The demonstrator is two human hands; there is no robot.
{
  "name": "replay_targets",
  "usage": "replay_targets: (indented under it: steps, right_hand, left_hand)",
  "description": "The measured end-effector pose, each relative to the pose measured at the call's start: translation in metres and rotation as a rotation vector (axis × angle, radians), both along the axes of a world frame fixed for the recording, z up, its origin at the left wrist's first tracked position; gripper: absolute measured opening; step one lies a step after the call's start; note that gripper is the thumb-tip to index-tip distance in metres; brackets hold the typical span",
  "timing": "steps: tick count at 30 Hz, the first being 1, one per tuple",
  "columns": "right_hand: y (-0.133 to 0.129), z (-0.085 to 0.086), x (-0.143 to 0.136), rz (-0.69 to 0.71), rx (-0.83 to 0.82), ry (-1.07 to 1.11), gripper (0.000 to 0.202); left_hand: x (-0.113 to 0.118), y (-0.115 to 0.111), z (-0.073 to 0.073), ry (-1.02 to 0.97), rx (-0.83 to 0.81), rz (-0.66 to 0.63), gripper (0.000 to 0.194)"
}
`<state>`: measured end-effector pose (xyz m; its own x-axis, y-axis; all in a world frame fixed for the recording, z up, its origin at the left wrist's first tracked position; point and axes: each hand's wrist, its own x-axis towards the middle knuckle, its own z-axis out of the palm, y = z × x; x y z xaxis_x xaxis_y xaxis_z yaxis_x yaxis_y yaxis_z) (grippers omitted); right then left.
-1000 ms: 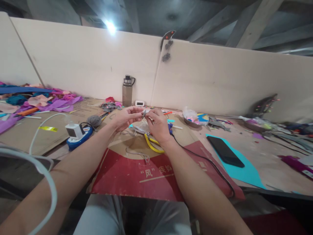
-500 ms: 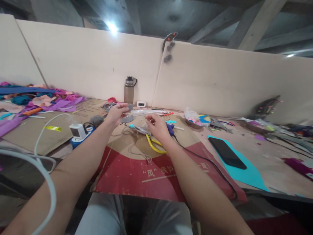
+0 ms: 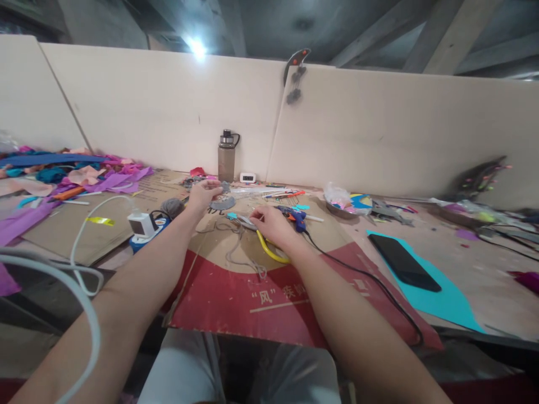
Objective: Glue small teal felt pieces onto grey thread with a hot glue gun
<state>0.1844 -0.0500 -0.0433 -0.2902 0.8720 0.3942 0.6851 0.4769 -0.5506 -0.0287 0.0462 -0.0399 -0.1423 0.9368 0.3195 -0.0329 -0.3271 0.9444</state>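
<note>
- The surface is strewn with materials and scraps, and no putting away is shown.
- A large cardboard sheet, part red and part brown, is spread over the near edge and used as a work mat.
- A turquoise sheet is laid to the right, with a phone placed on it; no use of either is seen.
- The right hand is held over the mat with fingers bent and thumb and forefinger brought close; whether anything fine is pinched there cannot be told.
- The left hand is raised beyond the crescent, its fingertips apparently closed on a small gray piece.
- A yellow-handled tool is partly covered by the right hand; no grip on its handles is evident.
- A blue glue gun is laid just beyond the right hand, unheld.
- Gray string is left in loose loops on the mat, with no joining to the gray parts visible.
- A gray crescent is laid flat below the left hand; its shaping looks done, but its assembly seems unfinished.
- The small gray piece is kept at the left fingertips, apart from the crescent; its exact form is too small to be made out.
</note>
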Motion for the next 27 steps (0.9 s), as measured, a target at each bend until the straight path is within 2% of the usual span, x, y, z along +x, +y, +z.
replay_targets:
  steps: [2, 4, 8, 11, 14, 17, 22, 27]
  right_hand:
    - [0.0, 0.001, 0.0, -0.008, -0.008, 0.003, 0.014]
    - [0.001, 0.001, 0.002, -0.014, -0.008, 0.007, 0.013]
    - [0.006, -0.003, 0.008, -0.061, 0.028, -0.056, 0.013]
    - [0.008, -0.005, 0.01, -0.123, 0.032, -0.172, 0.013]
    - [0.007, -0.005, 0.012, -0.148, -0.026, -0.279, 0.015]
    - [0.006, -0.002, 0.017, -0.121, -0.075, -0.335, 0.018]
    - [0.004, 0.002, 0.031, 0.028, -0.134, -0.398, 0.031]
    - [0.002, 0.004, 0.033, 0.117, -0.158, -0.427, 0.04]
  left_hand:
    - [-0.002, 0.001, 0.001, -0.065, 0.004, -0.019, 0.027]
    - [-0.005, 0.002, -0.002, 0.0, -0.026, -0.028, 0.026]
    - [-0.007, 0.004, -0.016, 0.41, -0.058, -0.002, 0.021]
    - [-0.009, 0.007, -0.02, 0.632, -0.021, 0.123, 0.015]
    - [-0.01, 0.008, -0.014, 0.689, 0.093, 0.235, 0.012]
    - [-0.006, 0.003, -0.007, 0.734, 0.146, 0.119, 0.006]
    - [0.008, -0.007, -0.01, 0.809, 0.063, -0.155, 0.011]
    - [0.011, -0.013, -0.01, 0.845, -0.041, -0.259, 0.014]
